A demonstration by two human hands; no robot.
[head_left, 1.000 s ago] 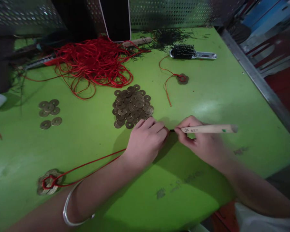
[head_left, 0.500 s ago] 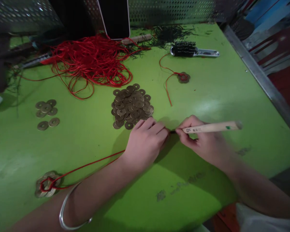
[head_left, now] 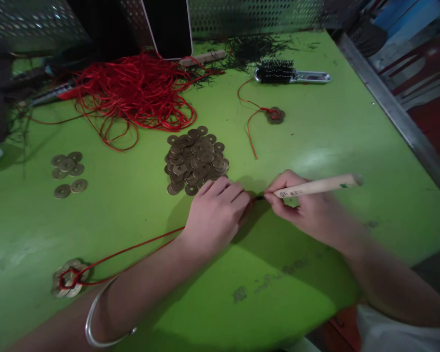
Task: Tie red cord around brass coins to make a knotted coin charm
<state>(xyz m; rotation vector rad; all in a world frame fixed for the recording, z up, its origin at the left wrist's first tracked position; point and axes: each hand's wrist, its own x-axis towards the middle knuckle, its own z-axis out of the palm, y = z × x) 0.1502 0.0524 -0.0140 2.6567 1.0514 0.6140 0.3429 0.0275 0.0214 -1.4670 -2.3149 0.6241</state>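
Observation:
My left hand [head_left: 216, 212] is closed, palm down, beside the pile of coins. Red cord [head_left: 143, 242] runs from under it to a ring of overlapping coins [head_left: 70, 278] bound with red cord at the lower left. A bit of red shows at its fingertips. My right hand [head_left: 297, 208] pinches a tool with a pale wooden handle [head_left: 317, 186] near its front end. The tool's thin dark shaft [head_left: 258, 198] points at my left fingertips and meets the red cord there; its very tip is hidden.
A heap of brass-coloured holed coins [head_left: 196, 159] lies beyond my left hand, with several more coins [head_left: 68, 165] at left. Behind are a red cord tangle [head_left: 132, 93], a phone-like black slab [head_left: 168, 29], a hairbrush [head_left: 278, 73] and a small corded coin ring [head_left: 275, 115].
The whole view has shifted slightly. The tool's handle tilts up a little more, and a bit of red now shows by its shaft. Both hands keep their grip.

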